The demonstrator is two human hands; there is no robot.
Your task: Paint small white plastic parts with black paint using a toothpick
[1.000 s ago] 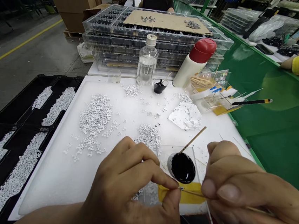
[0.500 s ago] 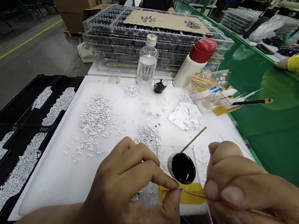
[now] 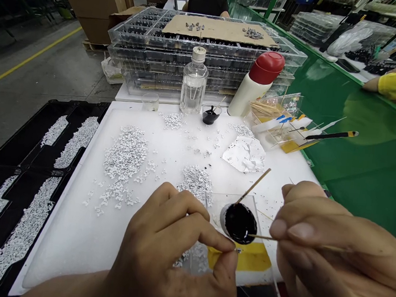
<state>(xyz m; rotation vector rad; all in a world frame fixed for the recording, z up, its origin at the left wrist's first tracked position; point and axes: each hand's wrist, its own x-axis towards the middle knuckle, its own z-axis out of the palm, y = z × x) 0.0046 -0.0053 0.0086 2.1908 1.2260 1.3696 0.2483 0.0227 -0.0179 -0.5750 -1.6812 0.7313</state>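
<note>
"While our left hand point(image 3: 177, 249) keeps pinching the tiny piece point(image 3: 239, 251) just beside the cup point(image 3: 224, 218), what's changed for us?"

"Our right hand point(image 3: 335, 253), gripping a thin stick point(image 3: 264, 237), has swung its tip off the piece to the black liquid's point(image 3: 240, 221) edge: reloading, we'd judge!"

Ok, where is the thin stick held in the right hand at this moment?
In the head view, right of centre: the thin stick runs left from the right hand, its tip at the cup of black liquid, near the left hand.
</note>
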